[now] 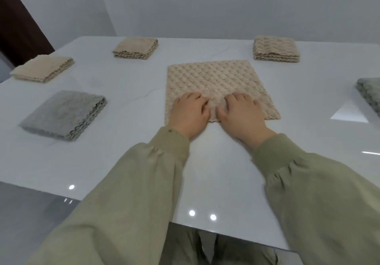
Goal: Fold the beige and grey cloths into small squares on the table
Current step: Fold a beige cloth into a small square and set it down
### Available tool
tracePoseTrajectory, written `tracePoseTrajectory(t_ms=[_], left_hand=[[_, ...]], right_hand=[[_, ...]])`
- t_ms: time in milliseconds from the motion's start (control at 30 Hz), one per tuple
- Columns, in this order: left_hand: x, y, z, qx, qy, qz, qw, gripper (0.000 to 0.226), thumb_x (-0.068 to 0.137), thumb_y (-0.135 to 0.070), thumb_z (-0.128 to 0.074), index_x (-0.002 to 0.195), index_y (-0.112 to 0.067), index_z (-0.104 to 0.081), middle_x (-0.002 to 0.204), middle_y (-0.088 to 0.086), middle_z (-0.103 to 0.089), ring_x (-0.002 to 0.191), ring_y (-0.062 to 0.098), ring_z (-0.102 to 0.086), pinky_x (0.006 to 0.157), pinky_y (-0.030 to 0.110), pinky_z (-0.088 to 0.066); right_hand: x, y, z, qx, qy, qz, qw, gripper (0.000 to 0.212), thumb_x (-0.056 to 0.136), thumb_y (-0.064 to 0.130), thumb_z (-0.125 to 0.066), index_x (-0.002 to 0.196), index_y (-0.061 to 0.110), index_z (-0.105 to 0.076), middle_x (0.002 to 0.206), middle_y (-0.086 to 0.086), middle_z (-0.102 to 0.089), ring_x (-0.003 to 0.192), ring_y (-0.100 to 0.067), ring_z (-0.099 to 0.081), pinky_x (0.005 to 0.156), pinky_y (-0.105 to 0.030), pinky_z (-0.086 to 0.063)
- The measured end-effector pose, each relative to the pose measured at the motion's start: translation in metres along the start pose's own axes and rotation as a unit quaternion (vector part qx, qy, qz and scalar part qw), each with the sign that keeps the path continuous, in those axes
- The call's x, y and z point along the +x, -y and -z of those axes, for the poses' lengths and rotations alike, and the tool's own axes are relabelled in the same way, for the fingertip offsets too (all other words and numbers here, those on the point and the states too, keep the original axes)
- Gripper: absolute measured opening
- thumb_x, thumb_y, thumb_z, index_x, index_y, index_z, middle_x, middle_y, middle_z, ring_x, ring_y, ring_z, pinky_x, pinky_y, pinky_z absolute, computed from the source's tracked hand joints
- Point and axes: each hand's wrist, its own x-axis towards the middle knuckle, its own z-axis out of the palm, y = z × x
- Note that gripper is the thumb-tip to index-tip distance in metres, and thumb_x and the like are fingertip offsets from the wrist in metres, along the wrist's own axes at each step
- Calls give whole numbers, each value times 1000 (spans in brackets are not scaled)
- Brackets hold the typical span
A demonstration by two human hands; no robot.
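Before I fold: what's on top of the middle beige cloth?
Left hand and right hand, fingers curled into the beige cloth at its near edge. The patch beneath them is covered.

A plain indoor room: glossy white table (205, 162), bare pale wall (205, 3), dark door (18, 28).

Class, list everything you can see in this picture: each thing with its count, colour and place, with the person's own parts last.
flat beige cloth: one, beige, table centre, under both hands
folded beige cloths: three, beige, far left, far middle, far right
folded grey cloths: two, grey, near left, right edge (cut off)
table: one, glossy white, across the view
wall: one, pale grey, behind
dark panel: one, brown, top left
sleeves: two, olive, foreground
left hand: one, grips cloth's near edge
right hand: one, likewise
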Motion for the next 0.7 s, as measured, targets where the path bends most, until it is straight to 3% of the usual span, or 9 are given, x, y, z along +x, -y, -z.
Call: tracePoseTrajectory(t_ms=[333,567,700], left_hand=[[-49,4,15,-49,-32,42,997,36,94,-31,-50,126,-17,-59,133,0,-54,126,20,-41,108,34,-29],[-40,5,11,-55,-69,31,996,22,91,-27,-55,104,-15,-68,111,0,-61,106,20,-50,91,35,-39],[-37,1,15,-20,-98,6,995,17,90,-22,-56,84,-11,-68,90,5,-63,92,23,-52,83,35,-39]], right_hand=[[-31,9,11,65,12,19,998,51,89,49,-47,129,17,-50,135,-4,-50,127,-27,-39,106,-42,-29],[-21,-1,13,133,-13,28,991,23,88,29,-57,104,13,-63,103,-4,-61,104,-28,-49,88,-39,-40],[-22,-5,20,174,-41,30,983,14,89,17,-56,84,7,-65,76,-2,-60,83,-26,-53,70,-31,-35]])
